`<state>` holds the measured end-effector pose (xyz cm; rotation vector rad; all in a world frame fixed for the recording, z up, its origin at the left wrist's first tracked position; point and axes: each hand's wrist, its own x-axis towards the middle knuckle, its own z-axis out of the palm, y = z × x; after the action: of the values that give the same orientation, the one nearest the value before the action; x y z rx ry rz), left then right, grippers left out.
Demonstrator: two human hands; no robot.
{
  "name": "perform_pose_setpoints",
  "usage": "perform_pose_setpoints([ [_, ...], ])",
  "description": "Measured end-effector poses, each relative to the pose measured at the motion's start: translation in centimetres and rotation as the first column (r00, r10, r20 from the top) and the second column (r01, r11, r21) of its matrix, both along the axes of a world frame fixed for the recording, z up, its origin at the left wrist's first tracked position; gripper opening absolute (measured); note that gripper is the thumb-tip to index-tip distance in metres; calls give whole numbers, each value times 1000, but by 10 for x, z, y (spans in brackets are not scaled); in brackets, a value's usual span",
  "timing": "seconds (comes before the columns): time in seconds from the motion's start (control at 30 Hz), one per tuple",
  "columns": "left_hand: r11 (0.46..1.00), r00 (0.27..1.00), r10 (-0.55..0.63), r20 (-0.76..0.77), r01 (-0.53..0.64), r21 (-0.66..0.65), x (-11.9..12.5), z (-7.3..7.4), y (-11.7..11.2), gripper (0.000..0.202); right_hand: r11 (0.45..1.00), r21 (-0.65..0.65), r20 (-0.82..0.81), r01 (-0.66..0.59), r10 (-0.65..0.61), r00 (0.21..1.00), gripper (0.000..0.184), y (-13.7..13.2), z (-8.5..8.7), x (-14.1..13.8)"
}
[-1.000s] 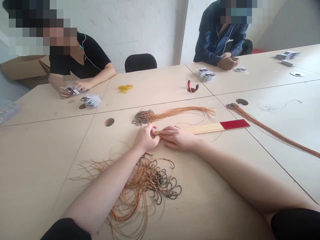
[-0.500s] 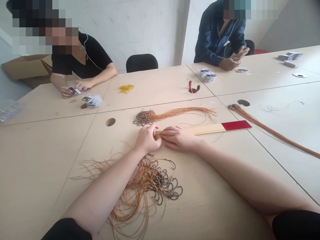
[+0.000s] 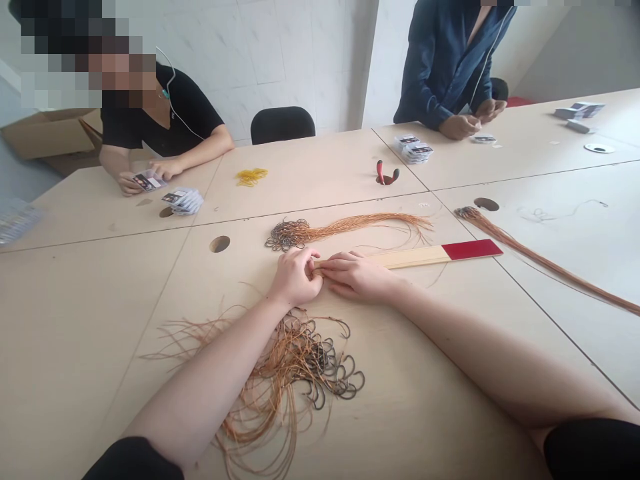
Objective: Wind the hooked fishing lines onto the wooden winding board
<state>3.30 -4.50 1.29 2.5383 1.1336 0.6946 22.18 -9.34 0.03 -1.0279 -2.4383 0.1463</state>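
My left hand (image 3: 295,277) and my right hand (image 3: 357,275) meet at the left end of a flat wooden stick (image 3: 410,256) with a red end (image 3: 471,249). Both hands are closed, fingertips pinched together at the stick's end; whatever thin thing they hold is too small to name. A loose pile of orange cords with dark metal hooks (image 3: 295,363) lies under my left forearm. A tidier bundle of hooks and cords (image 3: 330,230) lies just beyond my hands.
Another long cord bundle (image 3: 530,253) lies at right. Red pliers (image 3: 386,175) and yellow rubber bands (image 3: 251,176) sit farther back. A person in black handles small card packets (image 3: 183,199) at left; a person in blue stands at right by card stacks (image 3: 414,151).
My hands stay pinched at the stick's end, barely shifting. The person in blue has risen and lifted both hands off the table.
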Motion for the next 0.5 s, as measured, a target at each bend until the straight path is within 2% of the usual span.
perform_pose_setpoints([
  [0.5, 997, 991, 72, -110, -73, -6, 0, 2, -1, 32, 996, 79, -1, -37, 37, 999, 27, 0, -3, 0],
])
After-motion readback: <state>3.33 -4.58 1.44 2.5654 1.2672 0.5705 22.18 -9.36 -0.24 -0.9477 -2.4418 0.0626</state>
